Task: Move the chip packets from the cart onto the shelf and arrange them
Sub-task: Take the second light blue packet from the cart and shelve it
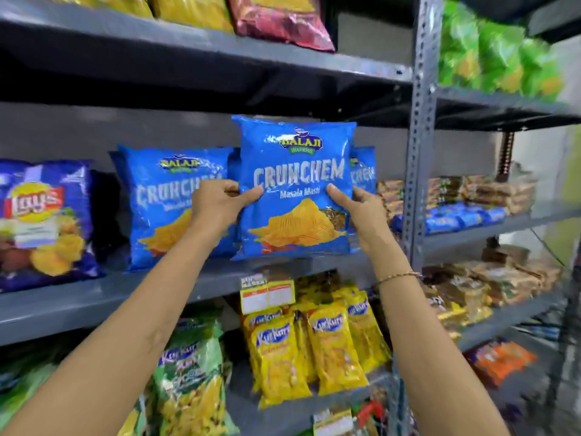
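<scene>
Blue Crunchem packet (pixel 297 187), upright and face-out, its lower edge at or just above the front lip of the middle shelf (pixel 94 297); I cannot tell whether it touches. I hold it by both side edges: my left hand (pixel 217 204) pinches the left edge with the thumb on the front, my right hand (pixel 361 212) grips the right edge, forefinger laid across the print. I judge that holding it from both sides keeps the label square to the aisle while I seat it. 2 matching blue packets flank it, 1 (pixel 176 202) just left and standing on the shelf, 1 (pixel 364 171) partly hidden behind its right side, so it fills the gap in that row. Further left stands a Lay's bag (pixel 44 218). Below hang yellow Kurkure packets (pixel 314 344). A grey upright post (pixel 418 152) bounds the bay. The cart is out of view.
</scene>
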Demonstrator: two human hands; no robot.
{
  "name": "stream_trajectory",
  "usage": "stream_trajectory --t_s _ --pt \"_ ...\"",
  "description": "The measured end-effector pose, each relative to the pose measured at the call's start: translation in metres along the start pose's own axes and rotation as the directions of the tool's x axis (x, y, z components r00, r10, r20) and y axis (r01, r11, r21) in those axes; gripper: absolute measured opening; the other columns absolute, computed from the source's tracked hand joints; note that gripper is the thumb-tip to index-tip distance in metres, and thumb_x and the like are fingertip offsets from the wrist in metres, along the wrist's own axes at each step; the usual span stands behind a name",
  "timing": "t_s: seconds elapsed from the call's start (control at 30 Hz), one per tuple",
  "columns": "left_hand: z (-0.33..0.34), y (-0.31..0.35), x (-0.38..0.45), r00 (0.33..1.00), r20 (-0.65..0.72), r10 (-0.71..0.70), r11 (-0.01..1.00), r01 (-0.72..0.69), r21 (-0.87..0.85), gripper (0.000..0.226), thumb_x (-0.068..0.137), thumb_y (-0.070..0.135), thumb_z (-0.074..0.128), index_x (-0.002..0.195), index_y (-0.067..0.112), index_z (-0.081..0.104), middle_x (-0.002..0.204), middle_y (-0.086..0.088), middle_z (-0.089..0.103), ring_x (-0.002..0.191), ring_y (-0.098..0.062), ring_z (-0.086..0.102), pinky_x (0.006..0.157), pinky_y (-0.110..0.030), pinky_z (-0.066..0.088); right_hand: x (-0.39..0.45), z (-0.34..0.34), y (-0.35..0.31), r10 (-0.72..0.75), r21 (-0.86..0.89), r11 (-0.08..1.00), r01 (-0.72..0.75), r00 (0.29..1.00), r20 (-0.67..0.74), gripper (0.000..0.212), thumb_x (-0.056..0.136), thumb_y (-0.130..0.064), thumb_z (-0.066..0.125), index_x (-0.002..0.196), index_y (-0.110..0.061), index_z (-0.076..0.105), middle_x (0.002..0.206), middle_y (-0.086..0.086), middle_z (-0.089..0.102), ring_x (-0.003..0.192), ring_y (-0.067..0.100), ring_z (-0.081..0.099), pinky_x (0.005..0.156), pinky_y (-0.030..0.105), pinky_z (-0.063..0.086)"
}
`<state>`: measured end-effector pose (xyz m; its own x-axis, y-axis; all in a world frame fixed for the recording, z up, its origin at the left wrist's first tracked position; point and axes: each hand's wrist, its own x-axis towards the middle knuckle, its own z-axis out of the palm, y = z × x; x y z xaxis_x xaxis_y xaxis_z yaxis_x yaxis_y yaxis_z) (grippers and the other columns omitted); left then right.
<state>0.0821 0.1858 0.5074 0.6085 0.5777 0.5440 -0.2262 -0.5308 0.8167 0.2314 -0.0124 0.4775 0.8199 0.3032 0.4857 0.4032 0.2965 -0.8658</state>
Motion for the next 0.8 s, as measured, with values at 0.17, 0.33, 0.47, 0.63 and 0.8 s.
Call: stream_trajectory --t_s 0.17,0.33,0.47,0.63,0.8 --pt "0.014 -0.009 0.022 0.997 -0.070 -0.042 0.997 0.046 0.059 0.051 0.067 0.047 0.075 0.073 -0.002 0.062 0.068 -0.016 0.060 0.061 -0.018 0.047 0.059 -0.031 0.036 0.041 0.014 0.019 0.055 -0.026 0.998 -0.055 0.998 0.023 0.090 0.043 -0.062 0.085 0.092 0.007 0.054 0.097 0.041 0.050 0.073 0.033 0.053 0.060 0.036 0.049" --pt "0.038 -0.019 0.038 0.994 -0.051 -0.097 0.994 0.100 0.042 0.035 0.077 0.035 0.072 0.086 0.001 0.068 0.089 -0.012 0.072 0.080 -0.022 0.066 0.080 -0.047 0.056 0.052 0.022 0.021 0.083 0.010 0.997 -0.082 0.996 -0.023 0.091 0.071 -0.036 0.079 0.131 0.014 0.032 0.145 0.033 0.027 0.131 0.041 0.039 0.108 0.057 0.034" --pt "0.050 -0.024 0.045 0.993 -0.018 -0.120 0.986 0.122 0.117 0.023 0.087 0.032 0.064 0.086 0.009 0.063 0.094 -0.006 0.067 0.086 -0.023 0.064 0.082 -0.041 0.055 0.070 0.021 0.039 0.104 -0.044 0.993 -0.106 0.994 -0.043 0.081 0.078 -0.034 0.073 0.140 0.003 0.035 0.147 0.018 0.041 0.134 0.029 0.041 0.107 0.038 0.038" --pt "0.055 -0.035 0.048 0.989 -0.062 -0.137 0.971 0.147 0.191 0.033 0.091 0.032 0.057 0.067 0.011 0.047 0.069 -0.006 0.051 0.062 -0.020 0.047 0.053 -0.030 0.034 0.071 0.026 0.050 0.048 -0.081 0.995 -0.051 0.998 -0.041 0.074 0.081 -0.036 0.070 0.140 -0.005 0.036 0.127 0.007 0.053 0.112 0.021 0.054 0.091 0.032 0.048" --pt "0.059 -0.045 0.046 0.993 -0.072 -0.093 0.951 0.110 0.289 0.022 0.089 0.027 0.060 0.103 0.012 0.054 0.111 -0.012 0.064 0.089 -0.025 0.057 0.080 -0.040 0.048 0.062 0.033 0.069 -0.053 -0.115 0.993 0.040 0.992 -0.112 0.058 0.085 -0.037 0.064 0.133 -0.016 0.039 0.133 0.008 0.049 0.118 0.022 0.051 0.096 0.038 0.048"
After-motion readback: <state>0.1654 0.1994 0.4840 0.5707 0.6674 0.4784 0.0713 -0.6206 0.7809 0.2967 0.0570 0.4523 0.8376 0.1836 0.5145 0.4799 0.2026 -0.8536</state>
